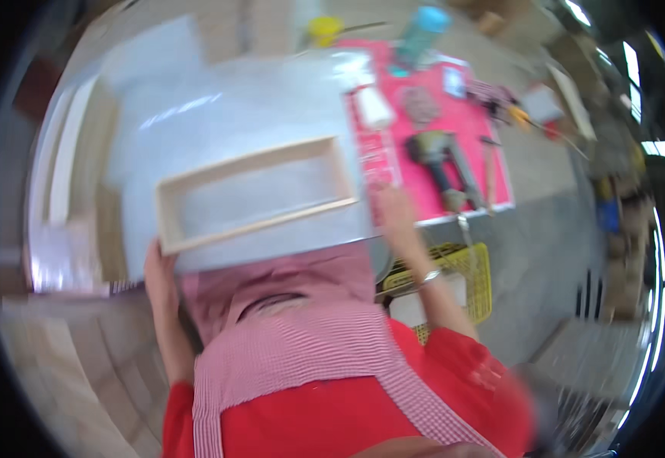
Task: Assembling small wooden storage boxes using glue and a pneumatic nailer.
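Note:
A shallow rectangular wooden frame (256,233) of pale thin boards lies on the grey tabletop (271,91), and the tabletop shows through its middle. My left hand (160,263) is at its near left corner, fingers closed against the wood. To the right of the frame, my right hand (395,210) is over the near edge of a pink mat (443,99). Motion smears its fingers, so I cannot make out whether it holds anything. On the mat, a dark nail gun (435,156) lies beyond my right hand, with a hose (466,233) hanging from its near end.
A white bottle (374,108) and a teal bottle (422,34) stand on the mat. Behind is a yellow round container (325,30). Long boards (73,153) lie along the table's left side. Below the right edge sits a yellow plastic basket (481,286). Stacked boards (88,366) stand at lower left.

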Motion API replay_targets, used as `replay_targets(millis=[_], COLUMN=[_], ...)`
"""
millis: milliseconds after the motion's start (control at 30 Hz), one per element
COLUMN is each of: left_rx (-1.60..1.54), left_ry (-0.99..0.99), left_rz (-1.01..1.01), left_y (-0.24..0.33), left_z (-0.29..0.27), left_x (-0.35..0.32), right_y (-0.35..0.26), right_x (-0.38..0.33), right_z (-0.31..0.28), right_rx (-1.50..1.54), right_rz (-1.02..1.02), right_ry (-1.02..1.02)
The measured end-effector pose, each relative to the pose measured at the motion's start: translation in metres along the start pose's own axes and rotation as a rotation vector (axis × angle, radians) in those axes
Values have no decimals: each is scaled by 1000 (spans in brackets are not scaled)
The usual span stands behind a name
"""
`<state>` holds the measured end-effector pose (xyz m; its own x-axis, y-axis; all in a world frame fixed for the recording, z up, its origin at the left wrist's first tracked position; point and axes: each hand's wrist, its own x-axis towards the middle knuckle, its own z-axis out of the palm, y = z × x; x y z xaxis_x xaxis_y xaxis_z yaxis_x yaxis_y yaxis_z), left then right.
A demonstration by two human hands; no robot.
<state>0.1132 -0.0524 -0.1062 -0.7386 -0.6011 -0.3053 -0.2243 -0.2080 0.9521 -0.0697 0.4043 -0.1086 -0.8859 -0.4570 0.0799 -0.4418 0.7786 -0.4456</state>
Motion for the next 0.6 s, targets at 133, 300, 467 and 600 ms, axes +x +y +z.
replay_targets(millis=[133, 300, 467, 600], left_rx=[-114, 48, 135, 444], left_ry=[38, 22, 101, 59], left_rz=[130, 252, 437, 394], left_y=[-39, 22, 51, 49], left_z=[-7, 21, 26, 20], left_x=[-10, -33, -15, 31], right_y=[-77, -100, -114, -96], right_x=[-10, -8, 27, 63], right_z=[21, -9, -54, -34], right_rx=[593, 598, 557, 467], right_rz=[172, 46, -40, 58], right_ry=[226, 469, 441, 298])
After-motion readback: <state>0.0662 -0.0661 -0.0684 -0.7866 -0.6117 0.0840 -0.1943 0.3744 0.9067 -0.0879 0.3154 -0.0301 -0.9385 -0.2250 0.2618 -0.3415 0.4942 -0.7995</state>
